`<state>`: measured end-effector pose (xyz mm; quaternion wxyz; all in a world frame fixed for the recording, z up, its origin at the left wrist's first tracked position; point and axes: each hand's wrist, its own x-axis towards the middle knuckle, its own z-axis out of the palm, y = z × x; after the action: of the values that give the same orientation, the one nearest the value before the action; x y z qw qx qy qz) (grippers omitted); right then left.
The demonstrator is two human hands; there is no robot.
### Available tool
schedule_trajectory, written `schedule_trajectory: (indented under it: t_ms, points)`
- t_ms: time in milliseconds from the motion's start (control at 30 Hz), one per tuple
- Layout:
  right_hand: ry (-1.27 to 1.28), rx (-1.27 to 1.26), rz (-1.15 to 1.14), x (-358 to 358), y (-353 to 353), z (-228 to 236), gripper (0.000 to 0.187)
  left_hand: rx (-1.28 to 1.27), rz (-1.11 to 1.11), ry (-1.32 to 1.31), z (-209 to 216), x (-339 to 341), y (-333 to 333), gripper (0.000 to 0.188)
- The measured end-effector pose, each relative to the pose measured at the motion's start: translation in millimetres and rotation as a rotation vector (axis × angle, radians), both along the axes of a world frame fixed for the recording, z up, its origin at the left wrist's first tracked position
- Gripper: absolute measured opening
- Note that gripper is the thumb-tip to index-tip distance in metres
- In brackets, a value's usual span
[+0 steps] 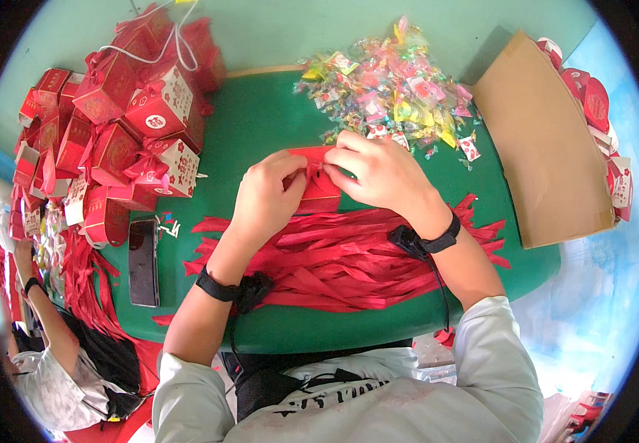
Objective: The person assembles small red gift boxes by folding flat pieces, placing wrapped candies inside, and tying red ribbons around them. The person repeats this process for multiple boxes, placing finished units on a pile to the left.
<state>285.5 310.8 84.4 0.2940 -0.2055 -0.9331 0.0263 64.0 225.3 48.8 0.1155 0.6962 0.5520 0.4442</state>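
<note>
Nearest you is your own pale shirt (386, 410), with black straps around both wrists and your forearms reaching over the green table (257, 122). Beneath and between them, a loose heap of red ribbon strips (327, 269) runs crosswise along the near part of the table. Just beyond that heap sits the red gift box (321, 203) you are working on, between your hands and in front of you. Your left hand (269, 186) is at its left side, thumb and fingertips brought together on the red ribbon (315, 177) over the top of the box; your right hand (375, 168) comes in from the other side, its thumb and forefinger also pinched on that ribbon. Left of your left forearm lies a dark smartphone (144, 262), with small white scraps (170, 227) beside its upper end. Further left, a co-worker's raised forearm (53, 314) wears a black band. Past the phone, a tall stack of red and white gift boxes (109, 153) rises at the table's left side. Beyond your right hand spreads a pile of wrapped candies (408, 88). To their right leans a brown cardboard panel (545, 144), with more red boxes (597, 103) showing behind it
</note>
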Motion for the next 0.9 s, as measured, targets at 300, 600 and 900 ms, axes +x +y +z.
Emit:
schedule_trajectory:
  t_ms: [300, 600, 900]
  points:
    - [0.079, 0.056, -0.153, -11, -16, -10, 0.019, -0.16, -0.001, -0.03, 6, -2, 0, 0.024]
    - [0.179, 0.215, -0.24, -11, -1, -20, 0.009, -0.021, -0.058, -0.041, 3, 2, 0, 0.015]
    - [0.352, 0.128, -0.215, -12, 9, -30, 0.021, -0.034, -0.061, -0.031, 6, 0, -1, 0.015]
